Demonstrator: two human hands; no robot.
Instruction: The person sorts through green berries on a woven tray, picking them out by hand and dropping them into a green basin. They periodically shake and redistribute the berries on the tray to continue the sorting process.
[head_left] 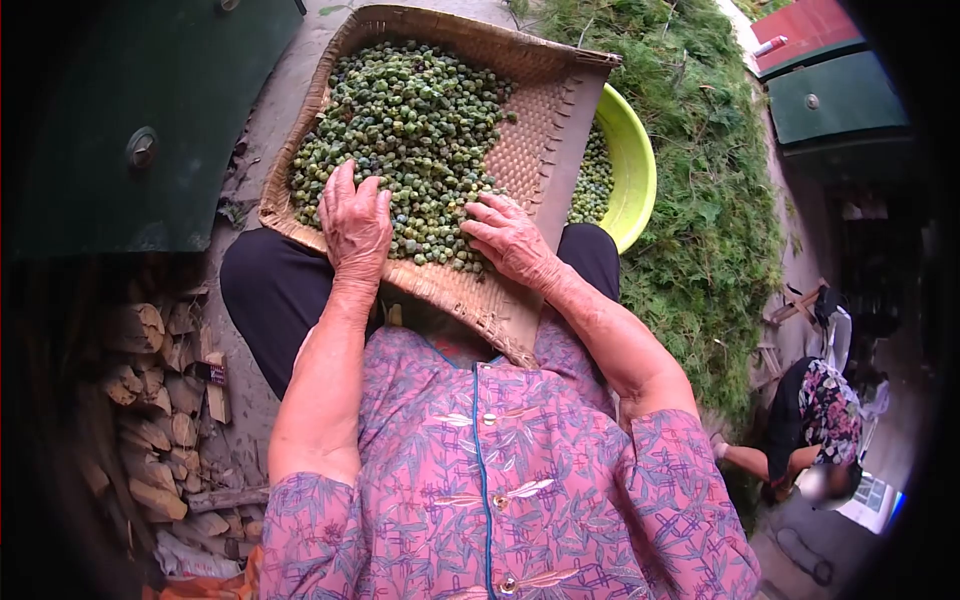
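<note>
Light, loose fingers suit this pile of small green fruits point(410, 125), heaped in the woven tray point(532, 140) at upper centre of frame.

I'd keep both hands low and rake gently, easing fruits toward the bare weave, away from the near rim; the left hand point(357, 222) is half-curled, fingertips in the pile, and the right hand point(512, 240) loosely bent at its lower right edge, though I can't tell whether either grips any; from here the fruits look round, matt and mostly green, with yellowish and dark ones mixed in.
</note>
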